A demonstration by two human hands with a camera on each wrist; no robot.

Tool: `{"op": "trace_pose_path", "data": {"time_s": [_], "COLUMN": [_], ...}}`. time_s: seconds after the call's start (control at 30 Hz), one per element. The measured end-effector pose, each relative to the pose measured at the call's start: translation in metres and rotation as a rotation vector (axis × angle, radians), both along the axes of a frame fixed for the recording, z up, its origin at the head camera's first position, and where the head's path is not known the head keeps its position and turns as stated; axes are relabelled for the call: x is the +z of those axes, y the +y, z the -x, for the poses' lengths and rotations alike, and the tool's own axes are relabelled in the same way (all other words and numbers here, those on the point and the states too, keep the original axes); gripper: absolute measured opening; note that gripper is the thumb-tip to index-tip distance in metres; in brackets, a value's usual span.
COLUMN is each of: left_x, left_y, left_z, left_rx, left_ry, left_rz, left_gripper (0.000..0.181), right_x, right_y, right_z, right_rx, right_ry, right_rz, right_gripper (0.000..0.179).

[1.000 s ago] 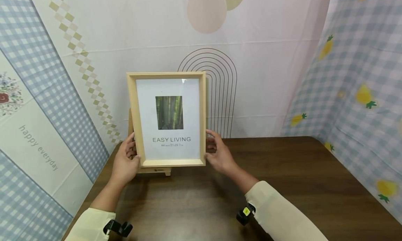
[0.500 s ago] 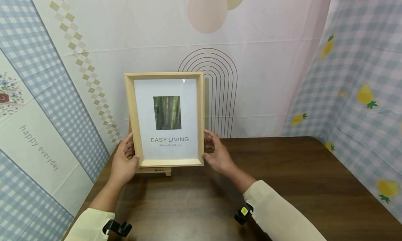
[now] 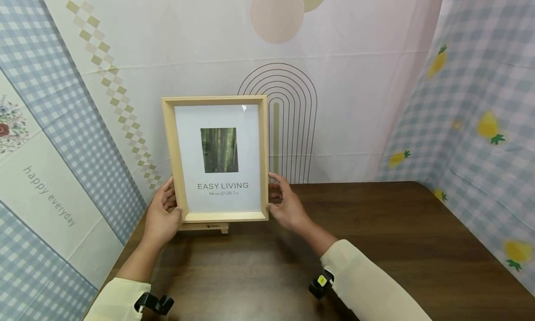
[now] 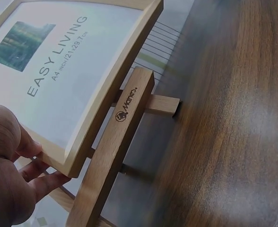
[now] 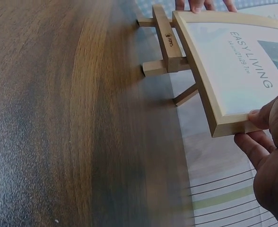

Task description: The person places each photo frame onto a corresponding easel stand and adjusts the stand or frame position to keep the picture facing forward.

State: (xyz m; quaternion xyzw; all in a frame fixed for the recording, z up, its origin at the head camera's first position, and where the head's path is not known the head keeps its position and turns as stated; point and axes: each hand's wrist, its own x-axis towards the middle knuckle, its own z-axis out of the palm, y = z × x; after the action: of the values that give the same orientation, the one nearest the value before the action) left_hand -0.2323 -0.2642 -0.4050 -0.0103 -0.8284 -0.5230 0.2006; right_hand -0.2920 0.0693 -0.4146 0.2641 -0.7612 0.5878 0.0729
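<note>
A light wooden picture frame (image 3: 264, 140) stands upright between both hands, with a white insert reading EASY LIVING and a small bamboo photo (image 3: 219, 150). My left hand (image 3: 162, 219) grips its lower left side, thumb in front and fingers behind. On the lower right side my right hand (image 3: 288, 207) pinches the edge the same way. Behind and under the picture frame is a small wooden tabletop easel (image 3: 205, 226); its branded front ledge (image 4: 120, 132) shows in the left wrist view, just below the frame's bottom edge. Most of the easel is hidden by the frame.
A dark brown wooden table (image 3: 376, 237) lies beneath. A pale printed cloth (image 3: 342, 102) hangs directly behind the easel, and blue checked cloth stands at both sides. A black band with a camera (image 3: 322, 284) sits on the right sleeve, another (image 3: 154, 304) on the left.
Both hands have shifted the picture frame a little to the left across the easel. The easel has stayed in place, and the grip looks the same.
</note>
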Motion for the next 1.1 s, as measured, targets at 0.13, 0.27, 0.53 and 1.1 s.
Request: {"op": "trace_pose_path", "data": {"time_s": [0.13, 0.27, 0.53, 1.1], "left_x": [-0.002, -0.001, -0.001, 0.000], "left_y": [-0.002, -0.004, -0.008, -0.013], "left_z": [0.000, 0.001, 0.000, -0.001], "left_rx": [0.012, 0.009, 0.010, 0.030], "left_ry": [0.010, 0.023, 0.019, 0.021], "left_rz": [0.004, 0.001, 0.015, 0.013], "left_gripper": [0.088, 0.088, 0.087, 0.087], "right_x": [0.001, 0.002, 0.021, 0.031], "right_y": [-0.003, -0.004, -0.007, -0.013], "right_z": [0.000, -0.001, -0.018, -0.025], "right_rx": [-0.004, 0.003, 0.011, 0.031], "right_ry": [0.007, 0.014, 0.027, 0.014], "right_rz": [-0.001, 0.005, 0.003, -0.010], "right_gripper": [0.088, 0.090, 0.086, 0.082]}}
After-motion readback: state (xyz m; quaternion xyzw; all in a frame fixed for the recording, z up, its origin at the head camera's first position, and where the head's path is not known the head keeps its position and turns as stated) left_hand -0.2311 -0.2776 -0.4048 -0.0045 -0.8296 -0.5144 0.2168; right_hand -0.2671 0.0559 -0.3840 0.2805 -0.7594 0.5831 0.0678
